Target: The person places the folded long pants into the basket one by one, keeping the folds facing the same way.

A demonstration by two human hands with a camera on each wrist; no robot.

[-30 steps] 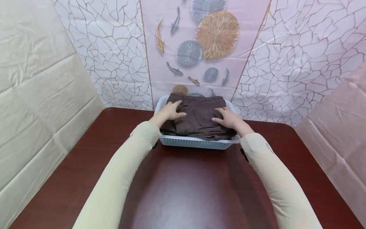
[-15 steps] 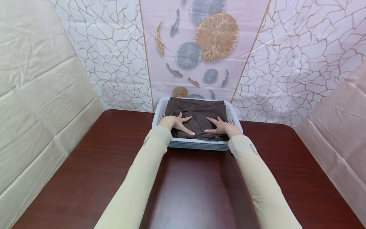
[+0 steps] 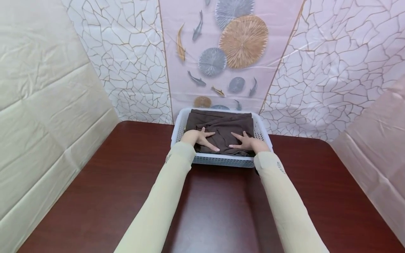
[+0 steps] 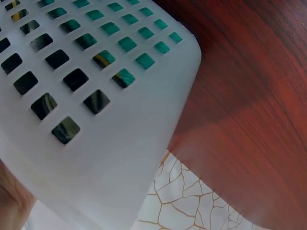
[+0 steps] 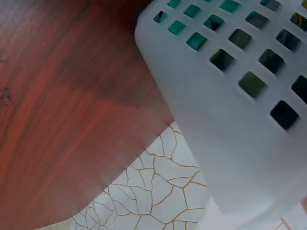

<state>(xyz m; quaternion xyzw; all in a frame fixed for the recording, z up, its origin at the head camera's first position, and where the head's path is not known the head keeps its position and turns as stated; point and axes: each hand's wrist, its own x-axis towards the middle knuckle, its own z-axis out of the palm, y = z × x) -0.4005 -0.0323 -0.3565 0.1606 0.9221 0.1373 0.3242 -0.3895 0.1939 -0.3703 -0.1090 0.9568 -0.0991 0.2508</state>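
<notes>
A folded dark brown garment (image 3: 221,128) lies in a white perforated plastic basket (image 3: 221,161) at the far middle of the dark red table (image 3: 95,196). My left hand (image 3: 200,137) lies flat on the garment's near left part, fingers spread and straight. My right hand (image 3: 245,141) lies flat on its near right part in the same way. Both wrist views show only the basket's wall from close up, the basket wall (image 4: 96,143) on the left and the basket wall (image 5: 230,120) on the right, with table wood beside it.
The basket stands against a patterned wall sheet (image 3: 221,52) with fish and round shapes. Pale sheets close in the left side (image 3: 41,123) and the right side (image 3: 373,140). Bare table wood stretches between me and the basket.
The garment has gone from sitting proud of the rim to lying lower in the basket. Both hands slid toward the near middle of the cloth and flattened, fingers spread.
</notes>
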